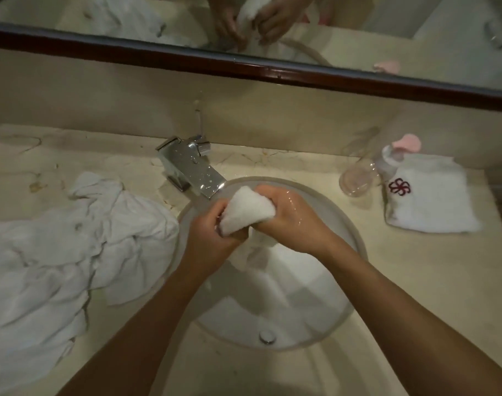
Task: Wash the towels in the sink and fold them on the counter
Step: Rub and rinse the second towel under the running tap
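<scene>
Over the sink (355, 241), a wet small towel (245, 212) is gripped tightly by the left hand (212, 232) and right hand (289, 215), apparently being wrung; probably folding on the counter (387, 267) is required next.

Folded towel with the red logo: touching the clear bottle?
Touching. Head view shows the clear bottle lying across the folded towel at its upper-left corner, overlapping the cloth with no gap.

A chrome tap (191, 164) stands behind the basin; a clear glass (357, 181) and a pink-capped bottle (394, 158) sit right.
</scene>
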Demonstrator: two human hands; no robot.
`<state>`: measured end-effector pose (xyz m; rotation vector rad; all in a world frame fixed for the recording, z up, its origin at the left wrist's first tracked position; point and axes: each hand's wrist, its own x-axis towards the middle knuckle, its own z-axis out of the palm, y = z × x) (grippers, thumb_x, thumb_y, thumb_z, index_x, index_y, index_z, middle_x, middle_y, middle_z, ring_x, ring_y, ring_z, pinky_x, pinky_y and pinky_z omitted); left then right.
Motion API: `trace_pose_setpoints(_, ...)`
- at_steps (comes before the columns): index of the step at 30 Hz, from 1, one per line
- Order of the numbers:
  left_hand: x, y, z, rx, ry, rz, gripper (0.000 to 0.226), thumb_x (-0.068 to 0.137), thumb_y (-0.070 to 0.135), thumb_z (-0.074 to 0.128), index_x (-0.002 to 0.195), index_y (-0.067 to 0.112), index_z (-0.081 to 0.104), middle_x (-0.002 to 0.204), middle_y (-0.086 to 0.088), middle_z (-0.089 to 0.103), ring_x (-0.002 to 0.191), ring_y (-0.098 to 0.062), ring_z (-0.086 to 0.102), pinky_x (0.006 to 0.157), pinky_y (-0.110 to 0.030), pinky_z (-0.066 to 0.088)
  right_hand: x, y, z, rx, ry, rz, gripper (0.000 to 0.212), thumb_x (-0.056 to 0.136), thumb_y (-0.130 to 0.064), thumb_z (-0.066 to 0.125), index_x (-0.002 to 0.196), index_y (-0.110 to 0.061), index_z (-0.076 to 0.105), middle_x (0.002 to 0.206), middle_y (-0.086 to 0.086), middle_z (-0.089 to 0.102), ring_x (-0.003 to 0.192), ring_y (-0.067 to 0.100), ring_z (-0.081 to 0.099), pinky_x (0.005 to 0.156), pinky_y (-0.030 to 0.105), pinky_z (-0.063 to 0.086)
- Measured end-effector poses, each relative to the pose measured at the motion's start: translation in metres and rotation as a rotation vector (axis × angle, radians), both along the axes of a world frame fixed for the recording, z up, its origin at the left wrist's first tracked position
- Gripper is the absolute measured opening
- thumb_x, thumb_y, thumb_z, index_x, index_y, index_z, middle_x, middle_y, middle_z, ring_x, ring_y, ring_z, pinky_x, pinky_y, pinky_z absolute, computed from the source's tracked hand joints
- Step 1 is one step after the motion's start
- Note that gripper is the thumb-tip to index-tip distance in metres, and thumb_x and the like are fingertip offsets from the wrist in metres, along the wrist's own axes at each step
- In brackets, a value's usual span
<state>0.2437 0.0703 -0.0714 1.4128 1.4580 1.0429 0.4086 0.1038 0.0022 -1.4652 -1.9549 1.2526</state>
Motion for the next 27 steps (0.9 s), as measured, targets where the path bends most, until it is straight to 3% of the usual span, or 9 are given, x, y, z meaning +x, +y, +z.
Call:
trace_pose_setpoints(4,0.008,0.0,-0.037,-0.16,-0.059,0.008,0.036,0.067,0.047,0.068,0.094,0.022,0.064,0.077,0.004,0.068,0.069,-0.004,0.061,0.06,-0.017,0.045,-0.005,0.0,0.027,-0.049,0.272,-0.254,0.026,0.07,-0.007,0.069,0.094,-0.016,0.066,0.082,-0.004,0.063,0.077,0.008,0.058,0.067,0.028,0.047)
trace_pose_setpoints(7,0.008,0.012,-0.062,-0.318,-0.056,-0.06,0.03,0.072,0.03,0.081,0.096,0.031,0.063,0.077,0.021,0.068,0.072,0.015,0.059,0.065,-0.009,0.042,-0.002,-0.001,0.042,-0.05,0.338,-0.298,0.028,0.075,0.002,0.071,0.096,-0.016,0.066,0.087,-0.002,0.065,0.083,0.014,0.061,0.072,0.036,0.052)
trace_pose_setpoints(9,0.015,0.025,-0.069,-0.243,0.015,-0.098,0.026,0.073,0.024,0.079,0.095,0.028,0.066,0.075,0.029,0.068,0.071,0.02,0.057,0.067,-0.009,0.044,-0.003,-0.007,0.046,-0.038,0.316,-0.266,0.026,0.077,0.003,0.072,0.095,-0.013,0.065,0.087,0.004,0.064,0.083,0.016,0.06,0.072,0.037,0.051)
trace_pose_setpoints(11,0.021,0.044,-0.076,-0.158,0.072,-0.041,0.01,0.089,0.013,0.063,0.09,0.014,0.073,0.068,0.024,0.069,0.066,0.014,0.061,0.066,-0.012,0.047,-0.004,-0.014,0.044,-0.029,0.307,-0.267,0.024,0.074,-0.004,0.073,0.093,-0.016,0.066,0.086,0.005,0.064,0.082,0.018,0.061,0.071,0.036,0.049)
trace_pose_setpoints(13,0.02,0.061,-0.08,-0.221,0.083,0.083,0.036,0.096,0.029,0.048,0.094,0.002,0.071,0.081,-0.001,0.075,0.081,-0.012,0.072,0.079,-0.027,0.052,-0.004,-0.019,0.04,-0.036,0.365,-0.341,0.026,0.074,-0.005,0.072,0.097,-0.018,0.067,0.089,0.002,0.067,0.084,0.019,0.063,0.073,0.038,0.05)
trace_pose_setpoints(15,0.013,0.066,-0.092,-0.361,0.11,0.099,0.061,0.085,0.049,0.055,0.112,-0.005,0.063,0.106,-0.023,0.068,0.103,-0.036,0.065,0.088,-0.04,0.049,-0.003,-0.021,0.041,-0.049,0.446,-0.421,0.03,0.078,-0.001,0.071,0.101,-0.018,0.067,0.094,0.003,0.07,0.089,0.02,0.066,0.077,0.038,0.053)
trace_pose_setpoints(19,-0.005,0.055,-0.097,-0.323,0.297,-0.121,0.029,0.093,0.038,0.065,0.107,0.013,0.063,0.102,-0.011,0.062,0.089,-0.028,0.063,0.073,-0.029,0.049,-0.007,-0.022,0.041,-0.053,0.477,-0.442,0.035,0.077,0.004,0.07,0.097,-0.024,0.069,0.095,0.004,0.07,0.091,0.023,0.066,0.079,0.041,0.055)
trace_pose_setpoints(22,-0.01,0.044,-0.1,-0.305,0.353,-0.074,0.048,0.077,0.034,0.082,0.113,0.009,0.062,0.104,-0.012,0.064,0.095,-0.029,0.063,0.079,-0.035,0.05,-0.013,-0.025,0.037,-0.066,0.439,-0.421,0.036,0.071,-0.004,0.071,0.088,-0.035,0.071,0.091,0.001,0.068,0.089,0.022,0.063,0.077,0.043,0.052)
trace_pose_setpoints(27,-0.01,0.036,-0.1,-0.355,0.099,0.074,0.023,0.082,-0.005,0.068,0.104,-0.005,0.067,0.1,-0.025,0.069,0.097,-0.036,0.066,0.076,-0.032,0.045,-0.014,-0.03,0.037,-0.068,0.384,-0.392,0.034,0.07,-0.004,0.07,0.088,-0.033,0.072,0.085,-0.008,0.069,0.082,0.012,0.066,0.071,0.03,0.052)
